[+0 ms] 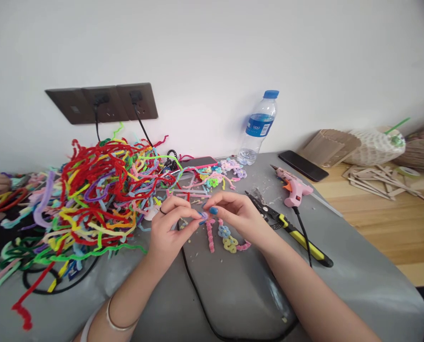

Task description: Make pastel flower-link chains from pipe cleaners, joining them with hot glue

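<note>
Head view: at mid-desk, the left hand (169, 223) and right hand (233, 213) pinch a small pipe-cleaner piece (204, 216) between meeting fingertips. Finished flowers (229, 240) lie just below; a tangled pipe-cleaner heap (98, 194) sits toward the left edge.

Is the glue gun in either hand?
No: the glue gun lies on the grey cover to the right, apart from both hands, which pinch a small pipe-cleaner piece between them.

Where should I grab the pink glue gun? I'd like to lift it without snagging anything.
Take the pink glue gun by its handle, the stubby part pointing toward the table's near edge, coming from the right. It lies on its side with the nozzle aimed left and back, and its black cord trails forward beside the yellow-handled pliers.
</note>
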Demonstrator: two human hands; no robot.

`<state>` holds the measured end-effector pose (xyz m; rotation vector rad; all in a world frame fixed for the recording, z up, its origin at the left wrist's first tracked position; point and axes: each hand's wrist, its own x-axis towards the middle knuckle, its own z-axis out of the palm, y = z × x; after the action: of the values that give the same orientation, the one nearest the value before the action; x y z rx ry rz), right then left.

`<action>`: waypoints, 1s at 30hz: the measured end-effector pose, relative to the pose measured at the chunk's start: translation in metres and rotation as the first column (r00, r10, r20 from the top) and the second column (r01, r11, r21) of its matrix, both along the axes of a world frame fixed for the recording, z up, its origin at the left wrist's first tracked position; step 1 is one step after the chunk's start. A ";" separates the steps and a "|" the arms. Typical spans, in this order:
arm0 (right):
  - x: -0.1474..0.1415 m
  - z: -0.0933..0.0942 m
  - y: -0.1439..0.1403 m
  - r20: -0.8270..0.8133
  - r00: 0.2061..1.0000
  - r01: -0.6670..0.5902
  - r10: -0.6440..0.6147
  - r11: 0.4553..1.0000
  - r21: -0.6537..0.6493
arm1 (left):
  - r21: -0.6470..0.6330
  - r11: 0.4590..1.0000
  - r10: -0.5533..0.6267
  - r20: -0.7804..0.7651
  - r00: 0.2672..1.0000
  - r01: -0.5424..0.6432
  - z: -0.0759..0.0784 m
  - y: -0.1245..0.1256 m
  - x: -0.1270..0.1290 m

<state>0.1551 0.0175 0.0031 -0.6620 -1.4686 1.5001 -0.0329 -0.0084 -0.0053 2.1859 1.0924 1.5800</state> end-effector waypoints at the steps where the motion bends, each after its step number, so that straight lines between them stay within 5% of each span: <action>1: 0.000 0.000 0.000 -0.003 1.000 -0.018 0.018 1.000 -0.002 | -0.003 1.000 -0.010 0.004 1.000 0.010 0.000 0.000 -0.001; 12: 0.007 -0.001 0.002 0.030 0.991 -0.133 0.134 0.991 -0.033 | -0.030 0.994 -0.108 -0.051 0.993 0.106 0.004 0.001 -0.003; 30: 0.007 0.000 0.003 0.033 0.993 -0.114 0.116 0.992 -0.052 | -0.105 0.982 -0.161 -0.022 0.987 0.158 0.003 0.002 -0.003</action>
<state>0.1618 0.0203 0.0031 -0.6460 -1.5229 1.6256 -0.0359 -0.0065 -0.0020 2.1767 0.9573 1.3954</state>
